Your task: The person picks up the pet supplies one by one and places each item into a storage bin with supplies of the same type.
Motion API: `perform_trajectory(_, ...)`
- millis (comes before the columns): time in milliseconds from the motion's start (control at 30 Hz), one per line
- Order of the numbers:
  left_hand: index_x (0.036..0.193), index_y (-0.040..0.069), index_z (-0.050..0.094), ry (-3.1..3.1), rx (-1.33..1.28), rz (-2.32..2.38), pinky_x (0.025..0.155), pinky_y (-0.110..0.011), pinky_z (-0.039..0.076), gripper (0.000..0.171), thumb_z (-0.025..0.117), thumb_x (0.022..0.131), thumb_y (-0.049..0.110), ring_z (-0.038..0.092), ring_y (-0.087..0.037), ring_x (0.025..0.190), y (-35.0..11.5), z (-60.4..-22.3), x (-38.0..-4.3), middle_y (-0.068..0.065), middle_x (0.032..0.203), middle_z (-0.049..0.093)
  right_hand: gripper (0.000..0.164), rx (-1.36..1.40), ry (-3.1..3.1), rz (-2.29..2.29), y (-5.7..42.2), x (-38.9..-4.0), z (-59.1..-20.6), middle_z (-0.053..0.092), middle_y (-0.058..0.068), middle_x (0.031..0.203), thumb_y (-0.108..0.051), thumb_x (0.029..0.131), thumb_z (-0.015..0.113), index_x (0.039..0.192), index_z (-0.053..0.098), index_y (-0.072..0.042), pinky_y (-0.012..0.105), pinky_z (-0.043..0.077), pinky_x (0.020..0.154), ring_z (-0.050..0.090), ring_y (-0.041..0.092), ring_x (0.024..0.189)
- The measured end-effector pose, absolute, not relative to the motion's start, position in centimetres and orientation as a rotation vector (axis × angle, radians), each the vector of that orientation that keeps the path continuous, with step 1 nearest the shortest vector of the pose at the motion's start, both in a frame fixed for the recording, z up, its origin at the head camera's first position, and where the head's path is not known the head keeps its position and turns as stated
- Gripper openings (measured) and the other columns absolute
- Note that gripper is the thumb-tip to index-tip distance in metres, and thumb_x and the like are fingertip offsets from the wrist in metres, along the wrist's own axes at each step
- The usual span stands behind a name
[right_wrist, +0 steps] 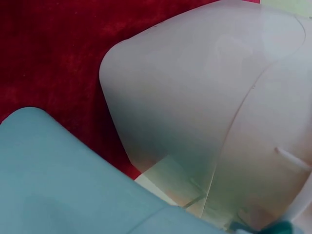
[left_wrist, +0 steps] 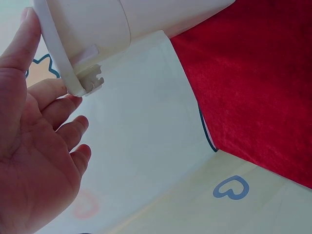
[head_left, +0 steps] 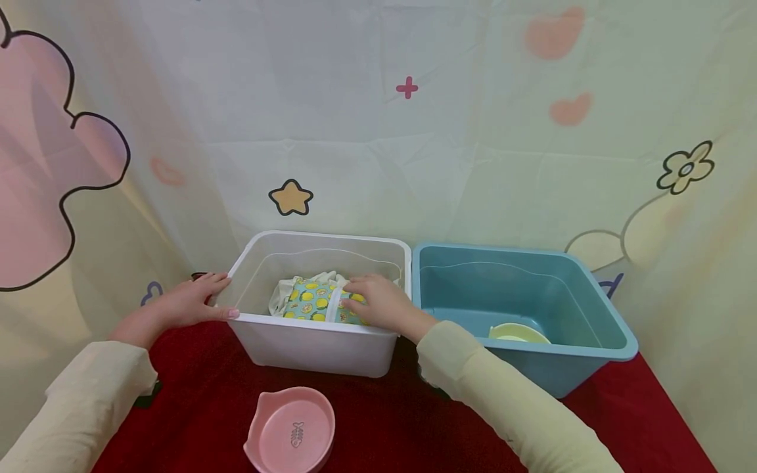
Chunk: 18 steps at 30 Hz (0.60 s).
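Note:
In the head view, a folded cloth bundle [head_left: 307,299], light blue with yellow lemons and a white band, lies in the white bin [head_left: 313,351]. Whitish fabric [head_left: 280,299] shows beside and behind it. The right hand [head_left: 381,301] reaches over the bin's front rim and grips the bundle's right end; part of its grip is hidden. My left hand [head_left: 192,302] rests at the bin's front left corner, its thumb and fingers touching the rim. Seen from below in the left wrist view, the left hand's [left_wrist: 39,141] lower fingers hang loosely, clear of the rim. No right hand appears in the right wrist view.
To the right, a teal bin [head_left: 591,358] adjoins the white one and contains a pale yellow-green dish [head_left: 517,332]. A pink bowl [head_left: 296,427] with a fish-bone print and pointed ears sits nearer on the red cloth [head_left: 426,420]. Behind hangs a printed curtain [head_left: 355,118].

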<state>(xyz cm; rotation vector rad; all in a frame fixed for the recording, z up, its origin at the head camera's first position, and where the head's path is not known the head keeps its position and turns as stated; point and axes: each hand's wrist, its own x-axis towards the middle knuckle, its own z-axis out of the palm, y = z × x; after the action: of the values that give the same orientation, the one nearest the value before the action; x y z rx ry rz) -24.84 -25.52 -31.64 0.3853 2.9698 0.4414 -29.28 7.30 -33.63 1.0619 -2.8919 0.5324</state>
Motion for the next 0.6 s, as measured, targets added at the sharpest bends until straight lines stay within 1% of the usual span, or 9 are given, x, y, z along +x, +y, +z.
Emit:
perform_trajectory(267,0.134,-0.007,0.029,2.967,0.38,0.443,0.083,-0.062,0.037,0.089,0.061,0.075,0.051,0.041,-0.045,0.109,-25.4,-31.6,-24.8,-0.031,0.132,0.033,0.039,1.096,-2.867,0.516,8.0,-28.8,-33.4,0.051,0.006,0.129,-0.032,0.088,0.051,0.121,0.055,-0.013,0.039,0.032,0.102,0.041,0.023,0.123)
perform_trajectory(400,0.134,-0.007,0.03,2.965,0.383,0.457,0.083,-0.062,0.038,0.088,0.061,0.075,0.051,0.042,-0.044,0.108,-25.4,-31.6,-24.8,-0.031,0.131,0.034,0.039,1.148,-2.846,0.498,8.3,-28.4,-33.2,0.05,0.009,0.129,-0.033,0.088,0.052,0.121,0.055,-0.013,0.04,0.033,0.102,0.041,0.024,0.123)
perform_trajectory(600,0.133,-0.007,0.03,2.959,0.382,0.469,0.083,-0.063,0.036,0.087,0.061,0.075,0.05,0.039,-0.046,0.111,-25.4,-31.5,-24.7,-0.032,0.132,0.032,0.042,1.202,-2.856,0.494,8.7,-28.0,-33.1,0.046,0.011,0.133,-0.033,0.088,0.052,0.123,0.053,-0.012,0.044,0.031,0.102,0.038,0.028,0.125)
